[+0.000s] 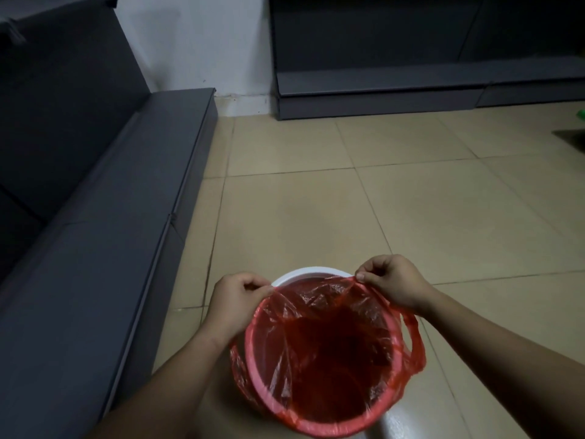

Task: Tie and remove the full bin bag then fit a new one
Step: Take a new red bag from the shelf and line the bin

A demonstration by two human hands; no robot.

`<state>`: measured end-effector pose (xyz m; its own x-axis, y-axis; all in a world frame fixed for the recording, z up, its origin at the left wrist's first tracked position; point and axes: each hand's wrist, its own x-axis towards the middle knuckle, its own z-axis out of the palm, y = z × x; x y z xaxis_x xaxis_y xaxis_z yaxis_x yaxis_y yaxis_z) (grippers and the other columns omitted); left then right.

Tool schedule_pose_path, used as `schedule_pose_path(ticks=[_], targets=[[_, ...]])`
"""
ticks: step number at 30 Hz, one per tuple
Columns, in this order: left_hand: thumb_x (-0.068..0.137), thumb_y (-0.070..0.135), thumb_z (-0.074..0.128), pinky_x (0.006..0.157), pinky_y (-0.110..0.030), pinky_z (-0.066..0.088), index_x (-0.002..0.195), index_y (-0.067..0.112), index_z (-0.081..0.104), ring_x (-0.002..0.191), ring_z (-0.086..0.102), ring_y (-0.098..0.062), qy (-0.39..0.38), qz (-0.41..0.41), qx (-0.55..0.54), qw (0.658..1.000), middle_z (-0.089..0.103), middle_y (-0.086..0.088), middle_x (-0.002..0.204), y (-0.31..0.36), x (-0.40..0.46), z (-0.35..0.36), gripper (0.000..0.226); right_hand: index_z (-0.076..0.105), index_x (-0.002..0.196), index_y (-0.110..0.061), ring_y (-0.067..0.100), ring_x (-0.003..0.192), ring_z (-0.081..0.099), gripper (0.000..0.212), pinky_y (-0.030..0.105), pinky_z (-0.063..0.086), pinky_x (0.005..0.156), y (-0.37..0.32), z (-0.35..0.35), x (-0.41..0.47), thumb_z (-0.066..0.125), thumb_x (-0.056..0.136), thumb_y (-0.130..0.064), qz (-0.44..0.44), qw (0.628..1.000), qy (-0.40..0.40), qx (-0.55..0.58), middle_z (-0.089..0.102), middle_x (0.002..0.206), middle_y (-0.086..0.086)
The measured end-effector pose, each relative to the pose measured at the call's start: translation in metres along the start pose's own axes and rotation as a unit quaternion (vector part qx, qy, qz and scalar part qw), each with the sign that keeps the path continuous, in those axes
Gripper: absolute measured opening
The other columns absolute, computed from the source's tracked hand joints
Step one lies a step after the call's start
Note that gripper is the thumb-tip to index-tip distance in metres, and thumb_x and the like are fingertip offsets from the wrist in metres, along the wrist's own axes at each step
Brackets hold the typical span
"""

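Observation:
A round white bin [304, 274] stands on the tiled floor at the bottom centre. A translucent red bag [323, 353] lines it, folded over the near and side rim, with a loop handle hanging at the right. The far rim still shows bare white. My left hand [235, 301] pinches the bag's edge at the far left of the rim. My right hand [391, 283] pinches the bag's edge at the far right. The stretch of bag between them is held taut just inside the far rim. The bag's inside looks empty.
A low grey shelf unit [104, 248] runs along the left, close to the bin. Another grey shelf base [380, 90] stands against the far wall. Beige floor tiles [348, 201] stretch beyond the bin. A small green object [581, 114] lies at the right edge.

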<state>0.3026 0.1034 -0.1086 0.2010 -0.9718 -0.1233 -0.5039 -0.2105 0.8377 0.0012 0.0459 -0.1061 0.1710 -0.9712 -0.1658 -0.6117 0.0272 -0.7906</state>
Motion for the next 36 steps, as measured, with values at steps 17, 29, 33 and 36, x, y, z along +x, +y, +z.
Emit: schedule_pose_path(ticks=[17, 29, 33, 36], targets=[[0.093, 0.016, 0.07, 0.058, -0.026, 0.054, 0.087, 0.001, 0.076, 0.061, 0.07, -0.017, -0.057, -0.195, -0.123, 0.971, 0.078, -0.014, 0.073, -0.04, 0.04, 0.024, 0.017, 0.075, 0.072, -0.009, 0.011, 0.059, 0.067, 0.016, 0.031, 0.057, 0.06, 0.009, 0.021, 0.038, 0.072, 0.087, -0.015, 0.084, 0.993, -0.078, 0.012, 0.077, 0.073, 0.012], [0.085, 0.032, 0.076, 0.067, -0.014, 0.05, 0.084, 0.026, 0.078, 0.072, 0.071, 0.005, -0.044, -0.111, -0.074, 0.99, 0.079, 0.014, 0.076, -0.005, -0.026, -0.024, 0.006, 0.08, 0.08, -0.017, 0.012, 0.073, 0.075, 0.014, 0.027, 0.058, 0.071, -0.003, -0.01, -0.032, 0.076, 0.084, -0.03, 0.085, 0.993, -0.006, 0.079, 0.079, 0.075, -0.001], [0.085, 0.019, 0.075, 0.08, -0.038, 0.06, 0.094, 0.014, 0.079, 0.077, 0.078, -0.019, -0.07, -0.173, -0.165, 0.969, 0.081, -0.004, 0.084, -0.006, -0.042, -0.019, 0.011, 0.081, 0.078, -0.016, 0.009, 0.06, 0.071, 0.008, 0.021, 0.053, 0.055, 0.003, -0.003, -0.047, 0.077, 0.083, -0.022, 0.105, 0.989, 0.014, 0.108, 0.078, 0.07, 0.002], [0.079, 0.02, 0.078, 0.086, -0.044, 0.058, 0.098, 0.005, 0.079, 0.081, 0.077, -0.03, -0.062, -0.217, -0.239, 0.944, 0.08, -0.015, 0.09, -0.012, -0.042, -0.016, 0.024, 0.08, 0.07, -0.016, 0.006, 0.054, 0.064, 0.014, 0.024, 0.049, 0.054, 0.011, 0.001, -0.045, 0.079, 0.081, -0.025, 0.129, 0.984, 0.052, 0.108, 0.077, 0.065, 0.001]])
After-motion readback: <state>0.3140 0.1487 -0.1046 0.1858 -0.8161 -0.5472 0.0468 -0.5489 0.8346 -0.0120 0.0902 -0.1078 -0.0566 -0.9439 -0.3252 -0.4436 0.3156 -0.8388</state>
